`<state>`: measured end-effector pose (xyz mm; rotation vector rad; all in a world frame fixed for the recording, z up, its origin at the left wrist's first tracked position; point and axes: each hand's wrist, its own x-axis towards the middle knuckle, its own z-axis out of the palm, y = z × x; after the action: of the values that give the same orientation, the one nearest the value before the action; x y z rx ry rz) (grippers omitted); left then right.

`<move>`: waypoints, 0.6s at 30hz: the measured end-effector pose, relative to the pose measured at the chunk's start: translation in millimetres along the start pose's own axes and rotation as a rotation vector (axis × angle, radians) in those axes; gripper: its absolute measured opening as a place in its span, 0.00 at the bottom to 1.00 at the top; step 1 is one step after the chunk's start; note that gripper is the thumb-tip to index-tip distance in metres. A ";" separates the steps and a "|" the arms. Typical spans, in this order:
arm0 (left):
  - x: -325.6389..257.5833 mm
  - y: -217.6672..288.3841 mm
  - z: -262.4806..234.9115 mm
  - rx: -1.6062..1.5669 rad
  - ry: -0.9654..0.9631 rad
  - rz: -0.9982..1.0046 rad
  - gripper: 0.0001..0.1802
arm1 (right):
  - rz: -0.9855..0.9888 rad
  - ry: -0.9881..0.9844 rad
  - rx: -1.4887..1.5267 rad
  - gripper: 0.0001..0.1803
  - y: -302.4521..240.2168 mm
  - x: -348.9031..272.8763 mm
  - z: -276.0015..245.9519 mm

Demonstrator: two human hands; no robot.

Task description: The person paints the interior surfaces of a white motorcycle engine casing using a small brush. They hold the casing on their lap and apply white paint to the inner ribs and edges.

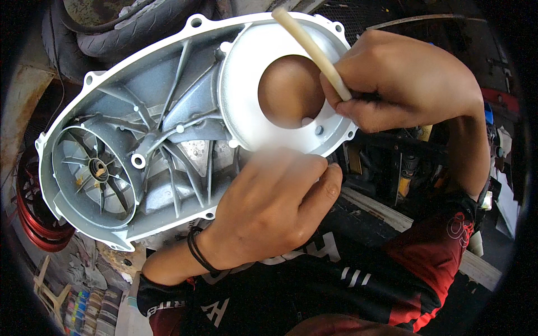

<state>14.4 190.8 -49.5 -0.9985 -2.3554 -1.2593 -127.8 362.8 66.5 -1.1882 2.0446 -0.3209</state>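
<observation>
Cluttered workshop ground lies below, with worn black rubber tyres (120, 25) at the top and a red metal wheel rim (31, 215) at the left edge, partly hidden. Nearest, the person's lap shows a black and red printed jersey (336, 280). Just above it, the left hand (269, 210), a black cord bracelet (197, 252) on its wrist, grips the lower edge of a large silver-painted cast metal engine cover (168, 129); its fingers (322, 185) are curled together on the rim, the fingertips blurred. The cover is held in the middle of the view, tilted, its ribbed inner side facing up, with a round finned recess (95, 173) at its left end and a big round hole (290, 89) at its right end. Farther up, the right hand (403, 84) rests against the cover's right edge, fingers clamped around a pale cream stick-like handle (311, 50) that slants up to the left across the hole. Its lower tip is hidden by the hand.
</observation>
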 end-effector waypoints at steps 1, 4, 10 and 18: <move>-0.1 -0.3 -0.4 0.004 -0.004 0.000 0.14 | -0.019 -0.002 -0.018 0.09 0.6 1.1 1.4; 1.0 -0.4 -1.6 0.006 -0.022 0.011 0.14 | -0.035 -0.002 -0.037 0.08 0.7 1.5 4.0; 2.0 -1.6 0.9 0.009 0.004 0.014 0.14 | 0.035 -0.029 0.026 0.09 -2.5 6.3 -3.8; 2.1 -1.3 0.5 0.012 -0.008 0.007 0.14 | -0.103 0.116 -0.113 0.09 -24.5 12.4 4.0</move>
<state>12.0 191.7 -49.4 -1.0088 -2.3603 -1.2400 -112.9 339.9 71.2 -1.3755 2.1294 -0.3340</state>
